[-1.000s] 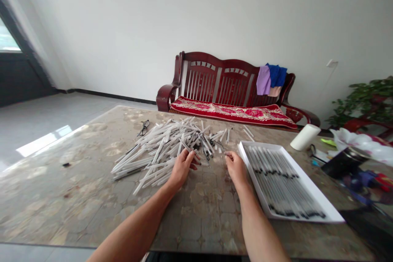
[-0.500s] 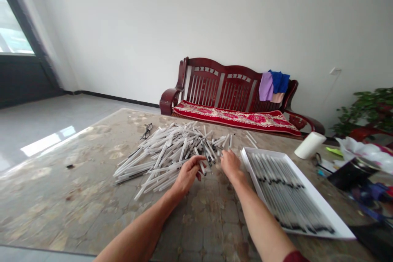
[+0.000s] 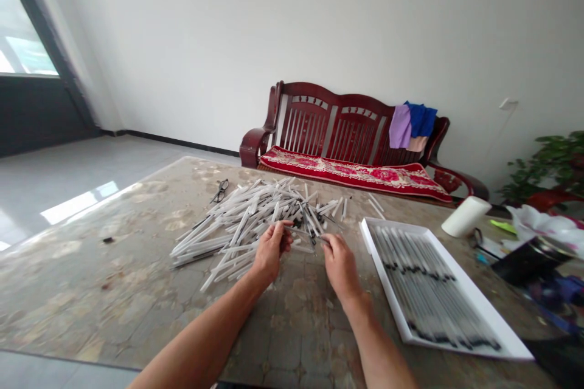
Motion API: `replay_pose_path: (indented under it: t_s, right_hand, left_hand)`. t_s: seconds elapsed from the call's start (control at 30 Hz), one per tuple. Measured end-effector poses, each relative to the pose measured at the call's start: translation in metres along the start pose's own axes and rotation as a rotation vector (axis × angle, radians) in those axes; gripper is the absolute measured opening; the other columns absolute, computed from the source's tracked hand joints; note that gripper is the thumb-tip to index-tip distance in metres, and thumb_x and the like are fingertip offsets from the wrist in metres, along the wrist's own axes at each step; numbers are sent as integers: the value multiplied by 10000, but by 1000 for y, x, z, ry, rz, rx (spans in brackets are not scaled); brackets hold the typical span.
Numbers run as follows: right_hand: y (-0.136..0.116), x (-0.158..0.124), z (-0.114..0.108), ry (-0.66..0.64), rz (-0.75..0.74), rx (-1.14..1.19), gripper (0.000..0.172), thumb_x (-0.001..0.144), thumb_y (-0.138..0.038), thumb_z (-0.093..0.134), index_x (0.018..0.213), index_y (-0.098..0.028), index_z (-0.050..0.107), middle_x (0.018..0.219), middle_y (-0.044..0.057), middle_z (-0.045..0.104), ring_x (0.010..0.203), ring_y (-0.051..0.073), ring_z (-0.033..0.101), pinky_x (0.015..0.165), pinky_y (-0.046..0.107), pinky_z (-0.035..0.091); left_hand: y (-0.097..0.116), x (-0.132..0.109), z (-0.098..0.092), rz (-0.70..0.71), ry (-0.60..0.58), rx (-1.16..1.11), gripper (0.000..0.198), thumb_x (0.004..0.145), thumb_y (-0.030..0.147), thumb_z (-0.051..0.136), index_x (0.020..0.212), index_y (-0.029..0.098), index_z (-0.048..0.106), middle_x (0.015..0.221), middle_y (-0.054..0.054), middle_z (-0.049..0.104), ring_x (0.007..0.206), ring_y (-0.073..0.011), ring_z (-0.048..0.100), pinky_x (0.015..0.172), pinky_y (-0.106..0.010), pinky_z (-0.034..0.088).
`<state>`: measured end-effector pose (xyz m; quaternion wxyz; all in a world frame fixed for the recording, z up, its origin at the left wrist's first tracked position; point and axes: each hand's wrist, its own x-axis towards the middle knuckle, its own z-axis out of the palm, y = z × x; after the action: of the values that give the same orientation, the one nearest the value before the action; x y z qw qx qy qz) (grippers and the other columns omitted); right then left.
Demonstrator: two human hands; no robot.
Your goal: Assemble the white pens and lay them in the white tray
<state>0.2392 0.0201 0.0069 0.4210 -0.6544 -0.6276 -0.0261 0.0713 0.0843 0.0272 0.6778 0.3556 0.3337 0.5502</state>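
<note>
Two bare hands meet over a brown marbled stone worktop (image 3: 114, 279), sharing one slim pale plastic pen tube (image 3: 305, 232). The left hand (image 3: 270, 249) has its fingers (image 3: 279, 232) curled and pressed together round the tube's left end. The right hand (image 3: 340, 264) pinches the other end between thumb and fingertips (image 3: 325, 238). Held at both ends like this, the tube lies level just above the worktop, which looks like a way to keep so thin a piece steady.

Just beyond the left fingers, and touching them, sprawls a loose heap of white plastic pen tubes (image 3: 241, 222), criss-crossed and within easy reach. Right of the right fingers, near but apart, sits a shallow white rectangular tray (image 3: 481, 307). Its dark-tipped pens (image 3: 424, 282) lie side by side in one neat row, probably so they stay aligned. Well beyond the heap lies a pair of black-framed glasses (image 3: 219, 190).
</note>
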Motion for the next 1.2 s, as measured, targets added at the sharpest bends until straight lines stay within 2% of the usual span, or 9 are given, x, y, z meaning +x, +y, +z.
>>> replay_pose_path:
  t_s: [0.17,0.5,0.77,0.97,1.13,1.2]
  right_hand:
    - [-13,0,9,55,-65,46,248,846,-84,498,978,-207,667,914,65,682,887,199,643,800,299,496]
    - [-11,0,8,119,-132,71,221,869,-84,517,965,-202,677,909,66,680,881,190,651,805,292,513]
    - [-11,-1,6,98,-168,100,211,870,-110,548,953,-213,713,900,62,707,871,182,670,813,282,525]
    - [-13,-1,8,4,24,265,174,802,-154,596,885,-211,738,858,59,722,819,189,674,769,287,529]
    - [-7,0,6,-221,360,531,161,739,-256,638,835,-172,737,662,17,680,604,165,618,559,256,495]
    - [-7,1,1,-306,438,597,184,722,-289,653,828,-163,734,613,0,658,560,155,596,529,250,484]
  left_hand:
    - [-4,0,2,-26,-17,-3,493,607,591,767,827,155,706,593,26,601,537,-126,592,462,-211,421]
    - [-8,1,2,-47,-51,36,477,585,571,791,784,145,710,580,19,626,512,-117,601,439,-199,427]
    - [-10,-3,2,-50,-88,35,510,579,594,795,768,130,704,557,15,627,490,-108,594,424,-188,420]
    - [-8,-6,0,-7,-109,64,507,587,603,790,746,132,690,548,18,622,471,-112,603,422,-193,439]
    - [-10,-9,-1,18,-173,147,509,620,621,762,753,136,685,543,28,603,459,-118,606,411,-198,438]
    - [-11,-9,-1,9,-198,165,510,623,624,759,755,138,682,539,32,595,455,-119,603,406,-199,435]
